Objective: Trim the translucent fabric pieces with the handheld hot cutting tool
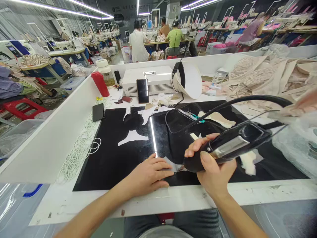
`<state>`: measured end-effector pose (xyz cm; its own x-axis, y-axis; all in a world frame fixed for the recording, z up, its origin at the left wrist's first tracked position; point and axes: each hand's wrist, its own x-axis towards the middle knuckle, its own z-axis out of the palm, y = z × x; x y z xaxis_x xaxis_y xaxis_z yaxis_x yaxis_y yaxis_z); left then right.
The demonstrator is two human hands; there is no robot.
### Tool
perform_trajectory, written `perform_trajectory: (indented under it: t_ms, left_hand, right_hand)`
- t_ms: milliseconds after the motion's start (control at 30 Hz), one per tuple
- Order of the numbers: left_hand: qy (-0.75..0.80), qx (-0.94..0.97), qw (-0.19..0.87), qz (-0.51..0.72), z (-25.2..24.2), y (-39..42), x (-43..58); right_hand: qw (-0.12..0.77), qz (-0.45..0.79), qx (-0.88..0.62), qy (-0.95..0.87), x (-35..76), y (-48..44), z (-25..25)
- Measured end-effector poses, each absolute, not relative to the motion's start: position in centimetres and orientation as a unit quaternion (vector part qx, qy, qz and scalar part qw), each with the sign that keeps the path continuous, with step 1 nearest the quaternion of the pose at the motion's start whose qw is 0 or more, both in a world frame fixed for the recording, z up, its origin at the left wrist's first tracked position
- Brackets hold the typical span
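Scrap (174, 164) is lying pinned under my flat, open L hand (148, 173). R hand (213, 167) is clenching the iron (237, 141) — prob best keeping fingertips clear.

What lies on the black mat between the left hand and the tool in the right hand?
A small pale fabric piece, touched by the left hand, lies beside the black corded tool held in the right hand; head view.
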<state>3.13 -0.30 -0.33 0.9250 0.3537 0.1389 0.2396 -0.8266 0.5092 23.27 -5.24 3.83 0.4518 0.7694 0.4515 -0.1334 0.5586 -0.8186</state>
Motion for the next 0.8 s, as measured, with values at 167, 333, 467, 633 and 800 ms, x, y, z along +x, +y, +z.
perform_trajectory:
  t_ms: [167, 333, 467, 633, 800]
  left_hand:
    - [0.161, 0.949, 0.247, 0.112, -0.3, -0.3, 3.1]
    - [0.163, 0.947, 0.249, 0.121, -0.4, -0.4, 3.0]
    - [0.162, 0.946, 0.252, 0.123, -0.4, -0.3, 3.0]
    - [0.157, 0.945, 0.26, 0.12, 0.0, -0.3, 3.0]
    - [0.208, 0.925, 0.273, 0.164, -0.1, -0.1, 2.8]
  right_hand:
    - [0.762, 0.296, -0.381, -0.431, 23.6, -5.3, 4.1]
    - [0.789, 0.263, -0.381, -0.403, 24.7, -5.3, 4.7]
    - [0.786, 0.259, -0.394, -0.4, 25.1, -5.3, 4.6]
    - [0.774, 0.248, -0.412, -0.413, 24.7, -5.3, 4.3]
    - [0.772, 0.253, -0.409, -0.416, 24.8, -5.3, 4.2]
